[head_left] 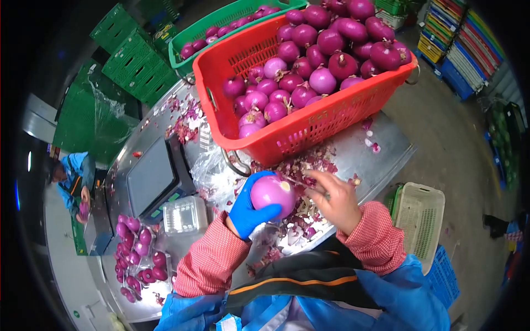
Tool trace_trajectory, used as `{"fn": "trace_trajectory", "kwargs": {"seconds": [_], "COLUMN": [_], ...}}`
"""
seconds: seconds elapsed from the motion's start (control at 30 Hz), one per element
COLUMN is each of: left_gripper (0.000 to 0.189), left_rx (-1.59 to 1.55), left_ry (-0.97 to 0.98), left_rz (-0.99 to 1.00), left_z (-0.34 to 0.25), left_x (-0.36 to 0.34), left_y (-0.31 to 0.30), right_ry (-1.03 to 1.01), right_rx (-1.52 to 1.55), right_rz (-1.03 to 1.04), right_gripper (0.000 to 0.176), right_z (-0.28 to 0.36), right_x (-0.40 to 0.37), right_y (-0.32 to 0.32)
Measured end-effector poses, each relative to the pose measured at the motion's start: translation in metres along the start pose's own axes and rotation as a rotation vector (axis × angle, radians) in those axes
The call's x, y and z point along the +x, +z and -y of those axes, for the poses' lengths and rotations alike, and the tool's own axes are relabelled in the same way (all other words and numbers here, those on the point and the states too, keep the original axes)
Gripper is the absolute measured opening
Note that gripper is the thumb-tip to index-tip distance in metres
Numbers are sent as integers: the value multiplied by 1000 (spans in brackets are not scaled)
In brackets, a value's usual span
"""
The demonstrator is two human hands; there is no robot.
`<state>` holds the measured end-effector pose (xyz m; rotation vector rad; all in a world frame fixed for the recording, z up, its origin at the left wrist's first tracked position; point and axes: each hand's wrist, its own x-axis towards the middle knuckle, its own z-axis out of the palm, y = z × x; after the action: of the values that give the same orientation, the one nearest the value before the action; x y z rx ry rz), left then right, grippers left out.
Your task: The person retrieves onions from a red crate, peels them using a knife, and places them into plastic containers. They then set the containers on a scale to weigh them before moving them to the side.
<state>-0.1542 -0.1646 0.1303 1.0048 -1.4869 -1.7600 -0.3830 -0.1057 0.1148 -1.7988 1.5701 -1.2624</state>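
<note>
the gloved left fingers partly hide the onion.

Onions in basket on table; scale left of basket; container before scale

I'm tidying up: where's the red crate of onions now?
Head view, upper centre: the red crate stands on the metal table, just beyond the gloved left hand.
</note>
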Motion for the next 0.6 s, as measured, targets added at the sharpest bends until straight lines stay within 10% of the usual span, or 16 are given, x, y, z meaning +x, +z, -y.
{"fn": "trace_trajectory", "kwargs": {"seconds": [0.17,0.33,0.6], "left_gripper": [85,84,79], "left_rx": [646,560,178], "left_ry": [365,335,171], "left_rz": [-156,-118,-59], "left_z": [2,12,21], "left_x": [4,3,4], "left_y": [24,31,14], "right_ry": [43,-152,395], "right_rx": [99,-167,114], "right_rz": [26,-129,-38], "right_gripper": [38,19,28], "right_z": [25,20,-32], "right_x": [12,18,-7], "right_y": [1,23,19]}}
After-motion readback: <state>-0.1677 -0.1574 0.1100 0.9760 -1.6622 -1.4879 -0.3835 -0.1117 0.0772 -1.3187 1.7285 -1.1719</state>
